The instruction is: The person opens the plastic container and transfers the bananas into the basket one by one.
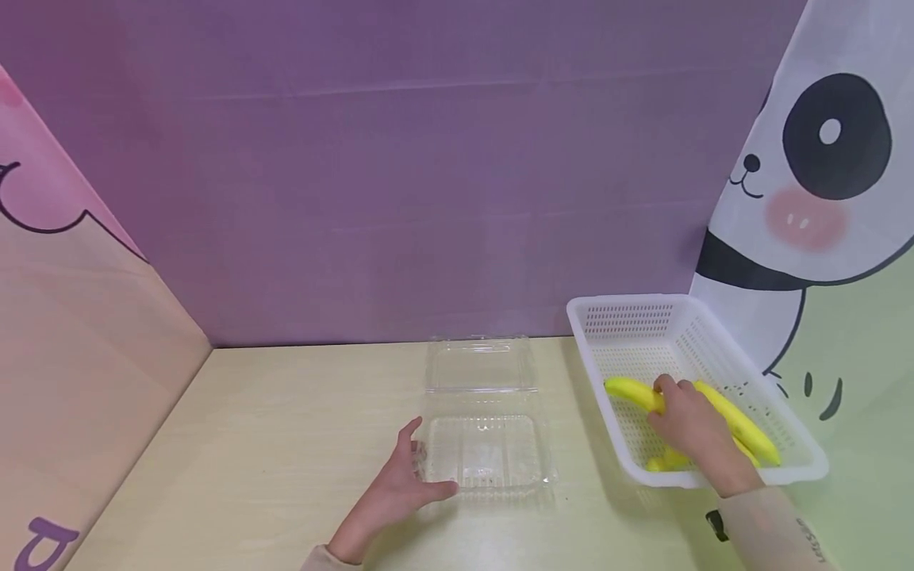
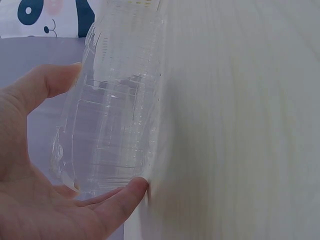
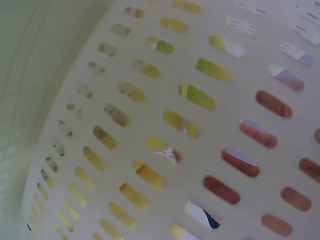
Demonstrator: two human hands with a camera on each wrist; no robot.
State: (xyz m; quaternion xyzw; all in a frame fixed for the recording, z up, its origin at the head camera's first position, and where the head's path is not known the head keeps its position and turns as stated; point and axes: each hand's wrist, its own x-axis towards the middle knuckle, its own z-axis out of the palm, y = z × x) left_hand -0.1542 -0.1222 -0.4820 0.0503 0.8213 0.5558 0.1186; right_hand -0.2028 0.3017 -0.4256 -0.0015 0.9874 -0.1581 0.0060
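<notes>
A clear plastic clamshell container (image 1: 493,452) lies open on the table, its lid (image 1: 481,366) folded back towards the wall. My left hand (image 1: 400,484) holds the container's left side between spread thumb and fingers; in the left wrist view, fingertips (image 2: 135,187) press against its edge. My right hand (image 1: 693,424) is inside a white basket (image 1: 591,373), fingers curled over one end of a yellow banana (image 1: 631,391). Another banana (image 1: 743,424) lies just right of that hand, and more yellow shows beneath it. The slotted basket wall (image 3: 172,75) mostly hides the right hand in its wrist view.
The basket stands at the right of the pale wooden table (image 1: 286,428), close to the panda-printed side panel (image 1: 757,262). A purple backdrop (image 1: 428,198) rises behind the table. At the left stands a peach-coloured panel (image 1: 86,357).
</notes>
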